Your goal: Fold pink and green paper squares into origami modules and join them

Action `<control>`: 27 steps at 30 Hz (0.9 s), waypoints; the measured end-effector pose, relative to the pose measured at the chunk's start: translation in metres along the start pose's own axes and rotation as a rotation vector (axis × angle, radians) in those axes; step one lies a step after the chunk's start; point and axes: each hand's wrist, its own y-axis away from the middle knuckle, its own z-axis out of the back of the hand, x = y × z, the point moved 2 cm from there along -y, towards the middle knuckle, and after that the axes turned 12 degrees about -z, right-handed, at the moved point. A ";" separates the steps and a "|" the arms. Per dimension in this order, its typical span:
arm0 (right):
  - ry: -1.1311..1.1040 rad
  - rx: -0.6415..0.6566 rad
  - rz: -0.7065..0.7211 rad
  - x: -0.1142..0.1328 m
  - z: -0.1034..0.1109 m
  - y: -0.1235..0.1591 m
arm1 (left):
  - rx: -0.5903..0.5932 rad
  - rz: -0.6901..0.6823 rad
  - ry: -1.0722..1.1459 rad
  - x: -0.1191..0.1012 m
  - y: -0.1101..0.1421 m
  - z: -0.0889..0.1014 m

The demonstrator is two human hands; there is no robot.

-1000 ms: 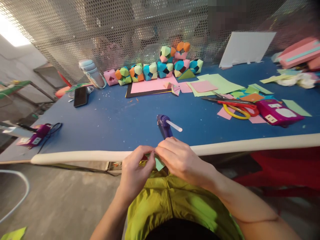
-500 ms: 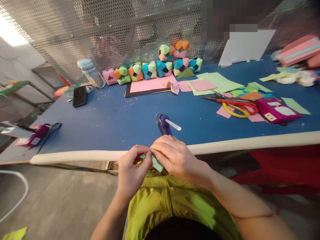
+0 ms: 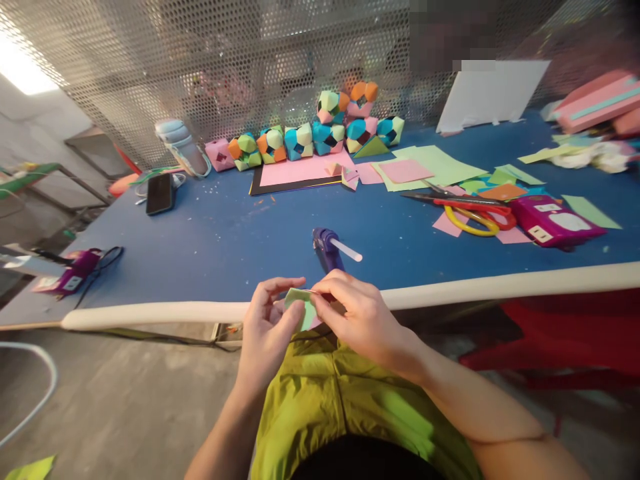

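Note:
A small folded piece of green paper (image 3: 303, 316), with a bit of pink at its lower edge, is held between both hands above my lap, at the table's front edge. My left hand (image 3: 270, 327) has its thumb against the paper's near face, its index finger raised along the top. Pinching the paper's right upper side is my right hand (image 3: 353, 303), its fingers closed; they cover part of the fold. Just beyond my right hand a purple glue gun (image 3: 326, 241) with a white glue stick (image 3: 350, 251) lies on the table.
Several folded paper balls (image 3: 300, 140) stand along the mesh at the back. Scissors (image 3: 475, 212), loose paper sheets (image 3: 435, 165) and a magenta power socket (image 3: 557, 221) lie at right. A phone (image 3: 160, 194) and a bottle (image 3: 181, 145) are at left on the blue table (image 3: 225, 247).
The green paper has turned and come up, showing more of its face. My left index finger has lifted away from the thumb, and my right fingers have shifted along the paper's edge.

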 end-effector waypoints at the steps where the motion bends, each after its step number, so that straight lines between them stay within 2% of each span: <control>1: -0.012 0.020 -0.016 0.000 0.000 -0.001 | 0.022 -0.013 -0.048 -0.001 -0.001 0.000; 3: -0.051 0.044 -0.063 -0.001 0.000 -0.001 | 0.024 -0.029 -0.138 -0.002 -0.001 -0.001; 5: -0.088 0.042 -0.113 -0.001 0.001 -0.002 | -0.031 -0.018 -0.177 -0.001 0.000 -0.002; 8: -0.093 0.031 -0.151 0.000 0.003 -0.002 | -0.133 -0.008 -0.119 0.001 0.002 -0.003; 10: -0.074 0.019 -0.124 0.001 0.003 -0.002 | -0.163 -0.018 -0.074 0.001 0.003 -0.005; 17: -0.013 -0.030 -0.002 0.004 0.004 -0.002 | -0.149 0.044 -0.051 0.002 0.003 -0.006; 23: -0.022 -0.029 -0.087 0.004 0.004 -0.001 | -0.193 -0.063 -0.183 0.002 0.003 -0.005; 27: 0.023 -0.019 -0.031 0.004 0.001 0.000 | -0.178 -0.124 -0.217 0.001 0.005 -0.006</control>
